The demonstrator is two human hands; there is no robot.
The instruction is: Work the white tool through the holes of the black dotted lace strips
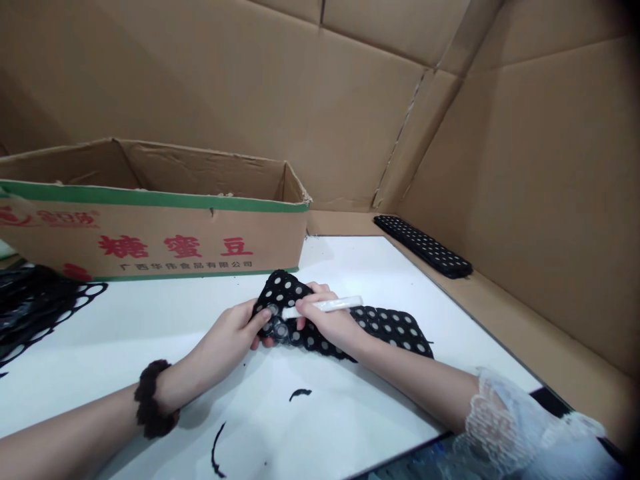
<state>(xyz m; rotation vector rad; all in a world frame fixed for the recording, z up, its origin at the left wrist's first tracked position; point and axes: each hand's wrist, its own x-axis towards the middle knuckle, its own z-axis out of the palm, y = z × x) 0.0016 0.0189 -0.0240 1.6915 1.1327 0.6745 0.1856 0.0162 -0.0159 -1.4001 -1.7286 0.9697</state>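
Note:
A black rubber sheet punched with round holes [385, 325] lies on the white table [125, 347] in front of me. My left hand [233, 333] grips the sheet's left end, thumb pressed on top of it. My right hand [327, 321] is closed round a thin white stick-like tool [330, 305], whose tip rests on the sheet near my left thumb. A dark scrunchie sits on my left wrist [153, 407]. A lace cuff covers my right forearm.
An open cardboard box with green stripe and red print [165, 233] stands at the back left. Black perforated scraps [35, 307] pile at the left edge. A stack of black perforated sheets [425, 247] lies back right. Black slivers [300, 393] lie near me. Cardboard walls surround the table.

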